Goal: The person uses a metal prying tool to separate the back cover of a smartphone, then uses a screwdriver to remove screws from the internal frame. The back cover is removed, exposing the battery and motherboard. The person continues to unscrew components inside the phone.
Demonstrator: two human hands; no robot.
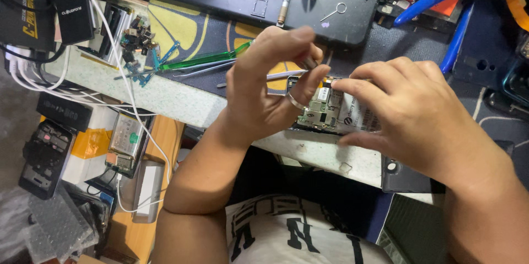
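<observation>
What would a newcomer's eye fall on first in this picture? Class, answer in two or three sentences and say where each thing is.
First, the two hands at the centre: the left hand, wearing a ring, pinches above an opened phone with bare circuitry, which the right hand grips at the bench edge. Next, a green translucent pry tool lies left of them, beside metal tweezers. White cables trail down the left side.

I see a green plastic pry tool [206, 58] w/ metal tweezers [204, 69] beside it on the mat. SIM eject pin [334, 12] up top, blue-handled pliers [424, 3] far right, white cable [124, 76] running down the left.
</observation>
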